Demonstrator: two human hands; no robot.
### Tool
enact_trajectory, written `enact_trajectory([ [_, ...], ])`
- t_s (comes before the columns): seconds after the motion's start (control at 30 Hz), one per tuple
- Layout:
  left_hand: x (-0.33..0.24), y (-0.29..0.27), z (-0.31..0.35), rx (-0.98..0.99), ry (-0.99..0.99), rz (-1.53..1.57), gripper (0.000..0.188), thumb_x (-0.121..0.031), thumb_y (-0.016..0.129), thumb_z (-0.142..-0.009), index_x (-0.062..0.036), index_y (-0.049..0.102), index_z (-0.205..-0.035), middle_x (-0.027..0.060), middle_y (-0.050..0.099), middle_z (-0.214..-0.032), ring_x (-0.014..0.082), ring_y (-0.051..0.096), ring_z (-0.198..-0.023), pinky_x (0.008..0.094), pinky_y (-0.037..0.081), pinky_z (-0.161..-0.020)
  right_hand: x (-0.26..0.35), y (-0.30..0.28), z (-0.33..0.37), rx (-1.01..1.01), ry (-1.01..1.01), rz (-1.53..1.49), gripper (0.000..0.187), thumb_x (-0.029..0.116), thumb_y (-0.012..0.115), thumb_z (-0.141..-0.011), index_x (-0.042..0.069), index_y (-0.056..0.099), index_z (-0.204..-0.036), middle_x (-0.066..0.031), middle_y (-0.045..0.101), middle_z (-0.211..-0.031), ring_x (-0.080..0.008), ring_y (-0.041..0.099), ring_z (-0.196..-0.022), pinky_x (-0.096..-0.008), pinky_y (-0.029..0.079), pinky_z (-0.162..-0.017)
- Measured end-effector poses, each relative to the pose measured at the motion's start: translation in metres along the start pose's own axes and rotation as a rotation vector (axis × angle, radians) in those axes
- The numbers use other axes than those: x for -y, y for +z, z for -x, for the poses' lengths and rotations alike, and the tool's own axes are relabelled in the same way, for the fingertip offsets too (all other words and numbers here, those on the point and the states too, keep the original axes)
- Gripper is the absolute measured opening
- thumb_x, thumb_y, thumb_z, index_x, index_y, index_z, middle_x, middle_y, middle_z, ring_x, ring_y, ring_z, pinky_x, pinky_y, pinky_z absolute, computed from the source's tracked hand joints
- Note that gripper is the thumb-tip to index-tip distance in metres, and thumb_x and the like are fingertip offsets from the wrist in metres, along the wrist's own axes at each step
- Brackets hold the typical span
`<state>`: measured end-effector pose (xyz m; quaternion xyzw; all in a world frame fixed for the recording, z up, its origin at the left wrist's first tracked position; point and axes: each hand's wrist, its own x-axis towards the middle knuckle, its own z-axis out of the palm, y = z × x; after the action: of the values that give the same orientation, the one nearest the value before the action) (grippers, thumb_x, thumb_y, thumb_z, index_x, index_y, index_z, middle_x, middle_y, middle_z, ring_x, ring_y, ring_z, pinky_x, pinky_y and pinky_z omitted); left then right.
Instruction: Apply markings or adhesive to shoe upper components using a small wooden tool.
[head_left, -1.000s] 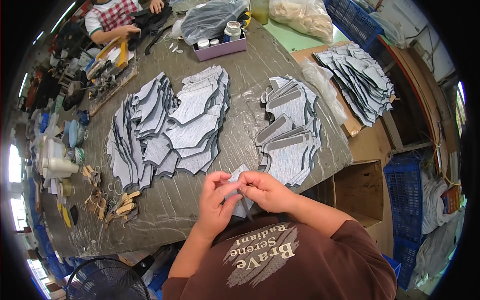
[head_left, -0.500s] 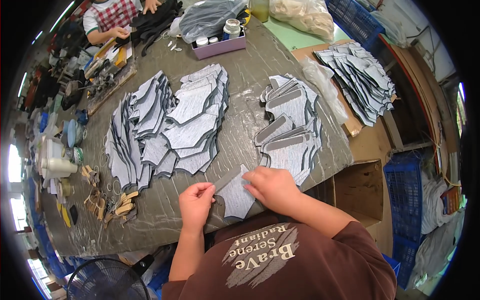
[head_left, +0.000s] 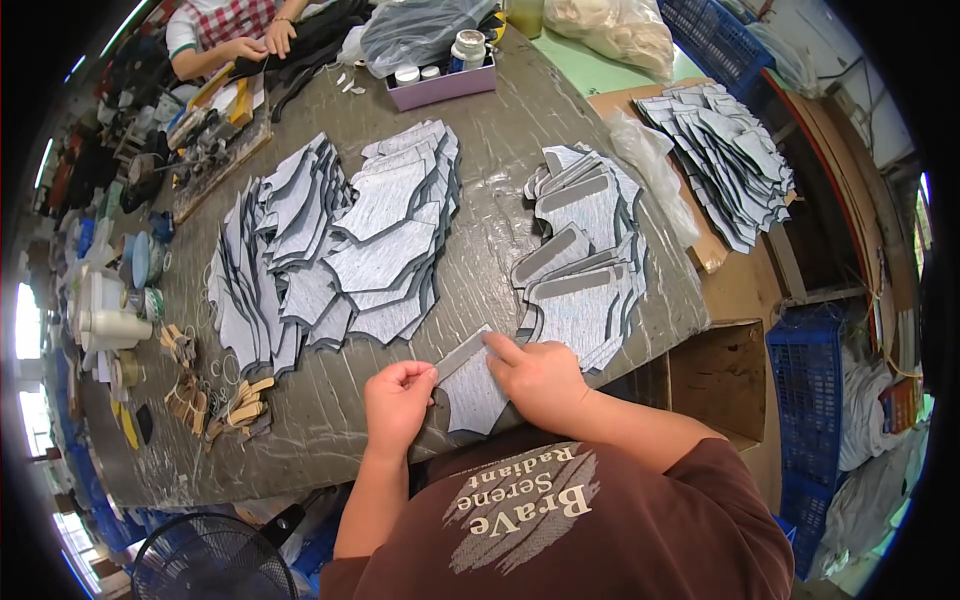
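At the table's near edge lies a light grey fabric piece (head_left: 473, 397) with a scalloped outline. A darker grey strip (head_left: 463, 355) runs slantwise along its upper edge. My left hand (head_left: 396, 402) pinches the strip's lower left end between thumb and fingertips. Stretched fingers of my right hand (head_left: 542, 382) press on the strip's upper right end, with the thumb apart over the fabric. Just beyond my right hand is a pile of similar pieces with strips on them (head_left: 582, 290). Stacks of plain pieces (head_left: 390, 265) stand further left.
Wooden clips (head_left: 245, 402) and loose rings lie at the left. At the back stands a purple box (head_left: 440, 88) with jars. Another stack of pieces (head_left: 725, 160) rests on cardboard at the right. A co-worker's hands (head_left: 262, 45) handle black material. A black fan (head_left: 212, 557) stands below.
My right index finger has come down onto the strip's upper end, and the strip now lies along the fabric's edge. My left hand keeps its pinch. The co-worker's hands have come together.
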<state>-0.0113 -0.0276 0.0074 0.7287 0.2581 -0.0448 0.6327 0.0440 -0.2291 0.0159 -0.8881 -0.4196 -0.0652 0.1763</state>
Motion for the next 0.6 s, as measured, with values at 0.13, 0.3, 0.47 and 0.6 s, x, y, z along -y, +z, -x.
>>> enact_trajectory([
  [0.13,-0.002,0.001,-0.002,0.008,-0.011,-0.022,0.01,-0.005,0.065,-0.081,0.0047,0.065,-0.085,0.0032,0.064,-0.071,0.0054,0.054,-0.055,0.019,0.044,-0.05,-0.001,0.005,0.001,0.003,-0.025,0.022,0.015,0.013,0.058,-0.065,0.005,0.062,-0.077,-0.0073,0.063,-0.11,-0.014,0.057,-0.052,-0.0291,0.047,-0.047],
  [0.3,-0.002,0.0,-0.002,-0.013,0.012,-0.184,0.009,-0.006,0.065,-0.08,0.003,0.066,-0.084,0.0042,0.064,-0.068,0.0065,0.055,-0.054,0.0226,0.043,-0.049,0.001,0.001,-0.003,0.057,-0.04,0.065,0.011,0.015,0.057,-0.066,0.007,0.058,-0.073,-0.0075,0.063,-0.11,-0.014,0.058,-0.052,-0.0289,0.047,-0.047],
  [0.47,-0.006,0.001,-0.001,-0.053,0.258,-0.494,0.008,-0.006,0.065,-0.077,0.0018,0.064,-0.08,0.0051,0.059,-0.064,0.0126,0.053,-0.055,0.0276,0.043,-0.053,0.002,0.001,-0.004,0.057,-0.036,0.071,0.012,0.014,0.057,-0.065,0.006,0.057,-0.074,-0.0084,0.063,-0.111,-0.0151,0.058,-0.052,-0.0298,0.048,-0.047],
  [0.6,-0.009,0.004,0.001,-0.048,0.385,-0.691,0.005,-0.006,0.062,-0.078,-0.0019,0.059,-0.077,0.0146,0.058,-0.075,0.0318,0.056,-0.065,0.0374,0.045,-0.061,0.0,0.001,-0.005,0.116,0.058,-0.009,0.014,0.015,0.06,-0.07,0.005,0.059,-0.079,-0.0098,0.062,-0.11,-0.0201,0.06,-0.054,-0.033,0.049,-0.049],
])
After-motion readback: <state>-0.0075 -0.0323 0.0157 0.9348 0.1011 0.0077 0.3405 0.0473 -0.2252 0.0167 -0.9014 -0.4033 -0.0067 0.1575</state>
